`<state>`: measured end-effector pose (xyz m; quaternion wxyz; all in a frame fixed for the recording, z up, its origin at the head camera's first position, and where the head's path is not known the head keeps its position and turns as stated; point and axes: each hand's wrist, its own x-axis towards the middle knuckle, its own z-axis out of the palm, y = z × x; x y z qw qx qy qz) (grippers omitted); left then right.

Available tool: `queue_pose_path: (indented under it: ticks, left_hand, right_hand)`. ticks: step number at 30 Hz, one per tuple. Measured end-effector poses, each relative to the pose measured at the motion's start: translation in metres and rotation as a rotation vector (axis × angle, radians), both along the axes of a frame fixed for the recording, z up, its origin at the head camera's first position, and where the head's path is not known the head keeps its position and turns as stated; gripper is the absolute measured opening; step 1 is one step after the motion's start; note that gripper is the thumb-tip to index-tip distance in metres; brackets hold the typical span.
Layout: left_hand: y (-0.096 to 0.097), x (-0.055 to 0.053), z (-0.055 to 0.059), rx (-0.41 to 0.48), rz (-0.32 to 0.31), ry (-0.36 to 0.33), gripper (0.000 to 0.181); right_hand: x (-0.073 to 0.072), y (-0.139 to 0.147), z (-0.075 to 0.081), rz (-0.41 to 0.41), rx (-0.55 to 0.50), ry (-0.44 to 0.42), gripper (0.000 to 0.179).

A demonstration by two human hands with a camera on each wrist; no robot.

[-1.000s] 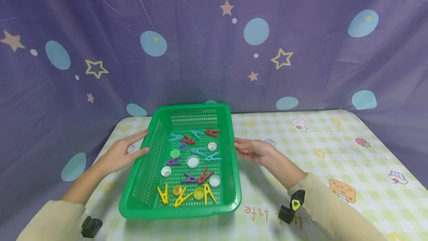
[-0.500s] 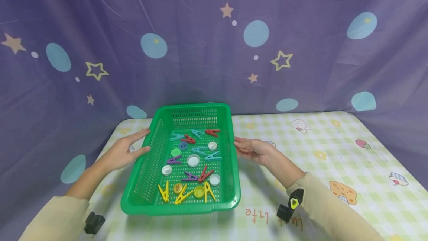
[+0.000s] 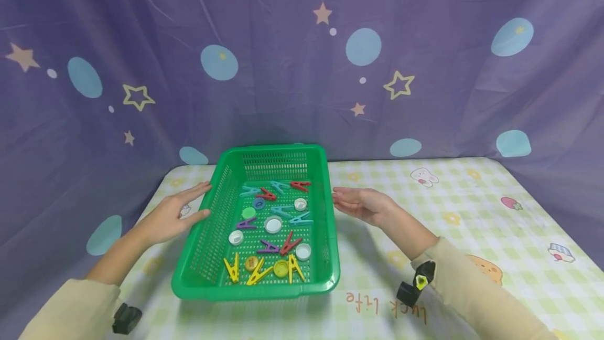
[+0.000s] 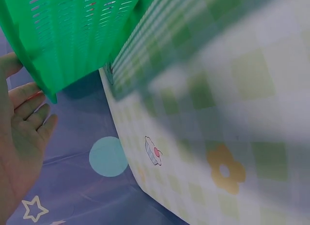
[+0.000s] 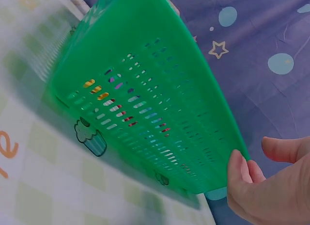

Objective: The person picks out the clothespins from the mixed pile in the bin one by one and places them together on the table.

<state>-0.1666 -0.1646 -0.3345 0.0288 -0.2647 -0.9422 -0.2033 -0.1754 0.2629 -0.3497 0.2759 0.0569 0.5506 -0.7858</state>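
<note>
Right hand (image 3: 362,204) higher, beside green basket (image 3: 255,292)

Table (image 3: 453,245) | cover: green-and-white checked cloth (image 3: 472,209) | on cloth: green basket (image 3: 255,291), nearer left edge than right, far end by back edge | cloth prints: rabbit (image 3: 424,177) near back edge, strawberry (image 3: 511,203) toward right edge, lettering (image 3: 384,306) right of basket's near corner

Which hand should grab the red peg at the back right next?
Probably the right hand, beside the green basket and nearer that red peg; the left hand is at the opposite rim.
</note>
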Motion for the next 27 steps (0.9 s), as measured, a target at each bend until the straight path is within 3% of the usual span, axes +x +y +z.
queue_pose_path:
  ticks: [10, 17, 27]
  left_hand:
    - [0.002, 0.009, 0.003, -0.027, -0.004, -0.005, 0.062]
    - [0.002, 0.013, 0.004, -0.031, -0.017, -0.005, 0.061]
    - [0.003, 0.014, -0.006, -0.016, 0.001, 0.009, 0.059]
  right_hand:
    - [-0.003, 0.004, 0.028, -0.021, 0.100, 0.049, 0.054]
    - [-0.007, -0.001, 0.052, 0.039, 0.189, 0.083, 0.052]
    - [-0.013, -0.012, 0.075, 0.107, 0.282, 0.102, 0.050]
